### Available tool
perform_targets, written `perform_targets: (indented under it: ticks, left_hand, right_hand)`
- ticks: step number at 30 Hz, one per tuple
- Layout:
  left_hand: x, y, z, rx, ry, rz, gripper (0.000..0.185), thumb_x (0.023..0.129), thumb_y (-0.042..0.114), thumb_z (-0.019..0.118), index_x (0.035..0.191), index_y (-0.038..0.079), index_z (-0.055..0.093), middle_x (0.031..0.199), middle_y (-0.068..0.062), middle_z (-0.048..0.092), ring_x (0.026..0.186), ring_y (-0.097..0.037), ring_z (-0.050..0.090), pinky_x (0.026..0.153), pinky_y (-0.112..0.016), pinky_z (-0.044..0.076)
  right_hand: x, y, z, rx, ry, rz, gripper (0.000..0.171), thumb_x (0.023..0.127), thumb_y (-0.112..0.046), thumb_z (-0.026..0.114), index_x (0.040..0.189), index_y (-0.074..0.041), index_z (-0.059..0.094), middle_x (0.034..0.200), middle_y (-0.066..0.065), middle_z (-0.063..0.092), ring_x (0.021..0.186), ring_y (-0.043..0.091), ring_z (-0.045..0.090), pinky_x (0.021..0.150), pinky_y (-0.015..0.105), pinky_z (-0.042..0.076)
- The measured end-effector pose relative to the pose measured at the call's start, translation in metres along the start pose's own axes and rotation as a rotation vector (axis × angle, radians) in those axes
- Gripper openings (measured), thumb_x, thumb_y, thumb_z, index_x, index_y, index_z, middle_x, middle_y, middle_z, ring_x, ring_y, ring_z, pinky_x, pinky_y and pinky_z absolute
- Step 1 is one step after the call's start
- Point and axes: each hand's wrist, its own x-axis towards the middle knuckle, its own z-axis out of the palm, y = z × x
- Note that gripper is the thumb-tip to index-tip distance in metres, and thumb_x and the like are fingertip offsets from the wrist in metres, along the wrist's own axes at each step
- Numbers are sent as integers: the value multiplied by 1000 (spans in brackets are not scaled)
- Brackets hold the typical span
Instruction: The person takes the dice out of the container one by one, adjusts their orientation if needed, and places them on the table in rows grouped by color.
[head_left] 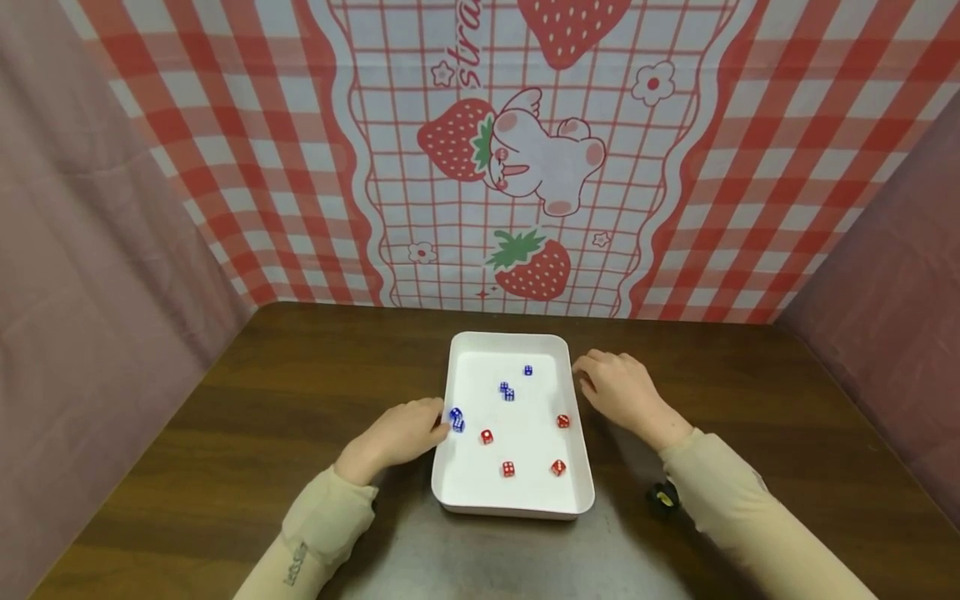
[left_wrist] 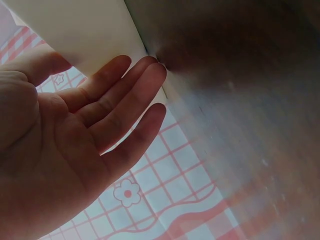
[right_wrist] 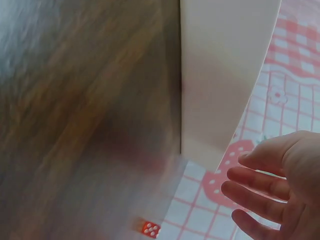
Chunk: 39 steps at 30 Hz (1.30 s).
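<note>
Centrally, white tray (head_left: pixel 581 492) runs lengthwise toward frame top, between both hands. Left hand (head_left: pixel 397 435) touches its left rim, fingers straight; right hand (head_left: pixel 618 390) relaxed beside right rim, grasping nothing.

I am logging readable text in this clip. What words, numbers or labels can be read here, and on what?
"stra": pink script, cut off by the frame's top edge, on the checked strawberry backdrop.
Left sleeve: a small dark print near the cuff, too small to read.
Dice in the white tray: white pips only, too small to count.
</note>
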Motion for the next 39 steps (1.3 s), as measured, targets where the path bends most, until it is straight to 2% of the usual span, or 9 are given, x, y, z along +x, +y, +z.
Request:
perform_targets:
  ticks: [5, 10, 18, 27, 34, 39]
  left_hand:
    - [0, -2, 1, 3, -1, 1, 22, 89, 21, 53, 71, 11, 44, 65, -1, 42, 61, -17, 41, 57, -32, 36]
    - [0, -2, 1, 0, -2, 3, 22, 89, 21, 53, 71, 11, 44, 65, -2, 42, 61, -17, 41, 57, -32, 36]
    - [0, -2, 1, -3, -3, 4, 22, 89, 21, 53, 71, 10, 43, 65, -2, 42, 61, -17, 41, 56, -32, 36]
    - [0, -2, 1, -1, -3, 5, 22, 89, 21, 53, 71, 11, 43, 65, -1, 42, 61, -17, 41, 56, -31, 36]
    - [0, -2, 1, -5, 0, 3, 22, 89, 21, 52, 72, 10, 43, 65, -2, 42, 60, -17, 41, 56, -31, 36]
    - [0, -3, 2, -3, -1, 4, 22, 88, 21, 52, 72, 11, 43, 65, -2, 42, 60, -16, 41, 55, -31, 36]
  right_hand:
    - [0, -9, -2, 2, -7, -30, 12, 75, -9, 66, 87, -8, 67, 83, 5, 63, 74, 22, 61, 65, 40, 45]
    - [0, -18, -5, 5, -65, -47, 14, 76, -12, 67, 89, -8, 67, 84, 5, 63, 74, 20, 61, 67, 39, 44]
    - [-1, -29, -7, -1, -115, -65, 16, 74, -16, 71, 88, -10, 68, 87, 3, 63, 74, 21, 61, 62, 37, 43]
    - [-7, -33, -2, -23, -159, -114, 14, 72, -18, 73, 83, -12, 68, 80, 1, 60, 66, 19, 59, 54, 34, 42]
    - [-9, -33, 1, -22, -175, -110, 12, 72, -19, 73, 81, -12, 68, 77, 0, 60, 62, 17, 57, 53, 33, 42]
    - [-11, -35, 3, 0, -194, -112, 7, 74, -19, 71, 76, -14, 66, 72, -3, 57, 55, 12, 49, 50, 30, 37]
